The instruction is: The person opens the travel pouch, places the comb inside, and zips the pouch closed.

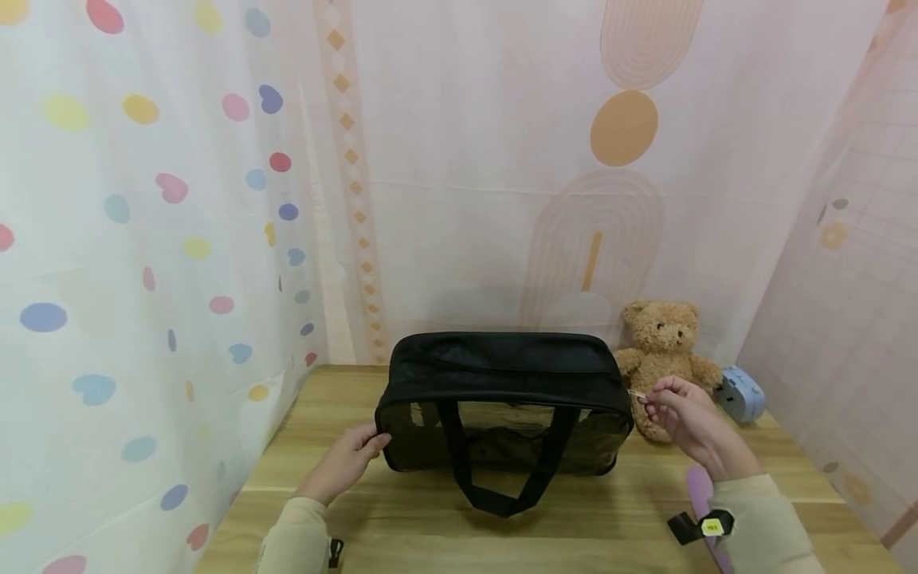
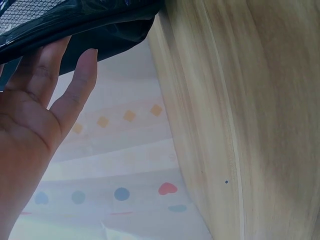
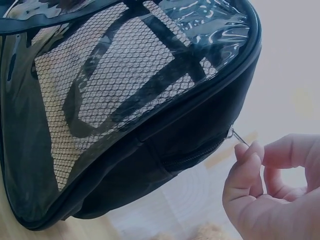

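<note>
A black bag (image 1: 502,387) with a see-through front and mesh inside stands on the wooden table, its strap handle (image 1: 505,504) hanging forward. My left hand (image 1: 349,454) grips the bag's left end, the thumb on the front side and the other fingers partly hidden behind it. In the left wrist view the hand (image 2: 37,100) reaches up to the bag's edge. At the opposite end, my right hand (image 1: 684,418) pinches a metal zipper pull (image 3: 240,137) between thumb and forefinger. The zipper (image 3: 197,154) runs along the bag's black end panel.
A brown teddy bear (image 1: 663,327) sits behind my right hand. Next to it stands a small light blue case (image 1: 743,395). A long purple object (image 1: 699,488) lies partly under the right forearm. Patterned curtains (image 1: 459,199) hang around the table (image 1: 402,542).
</note>
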{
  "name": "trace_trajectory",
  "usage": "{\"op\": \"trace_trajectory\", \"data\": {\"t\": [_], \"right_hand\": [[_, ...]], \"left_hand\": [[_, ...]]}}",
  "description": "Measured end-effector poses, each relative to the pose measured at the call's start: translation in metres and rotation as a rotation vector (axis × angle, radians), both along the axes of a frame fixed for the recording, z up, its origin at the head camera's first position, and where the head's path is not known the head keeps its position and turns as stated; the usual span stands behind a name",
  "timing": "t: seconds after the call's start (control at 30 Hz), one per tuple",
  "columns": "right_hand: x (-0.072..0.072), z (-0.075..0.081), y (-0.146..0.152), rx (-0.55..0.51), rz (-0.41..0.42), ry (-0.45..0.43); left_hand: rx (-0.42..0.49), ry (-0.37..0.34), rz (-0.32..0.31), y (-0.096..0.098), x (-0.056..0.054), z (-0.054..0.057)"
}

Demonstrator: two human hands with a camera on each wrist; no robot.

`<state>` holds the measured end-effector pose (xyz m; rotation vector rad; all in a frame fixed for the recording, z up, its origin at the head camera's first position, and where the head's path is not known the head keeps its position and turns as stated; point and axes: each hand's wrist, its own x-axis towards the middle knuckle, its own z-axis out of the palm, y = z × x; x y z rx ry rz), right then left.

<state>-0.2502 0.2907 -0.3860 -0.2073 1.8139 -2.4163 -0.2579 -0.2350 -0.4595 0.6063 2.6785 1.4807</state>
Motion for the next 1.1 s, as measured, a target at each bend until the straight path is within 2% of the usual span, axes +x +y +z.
{"op": "trace_trajectory", "data": {"t": [0.3, 0.57, 1.1], "right_hand": [[-0.001, 0.012, -0.003, 0.034, -0.004, -0.009], [0.000, 0.017, -0.005, 0.037, 0.032, 0.044], [-0.003, 0.028, -0.015, 0.037, 0.039, 0.073]], "left_hand": [[-0.017, 0.025, -0.001, -0.001, -0.001, -0.001], [-0.014, 0.009, -0.005, 0.000, -0.001, 0.001], [-0.038, 0.047, -0.009, -0.002, -0.001, 0.001]]}}
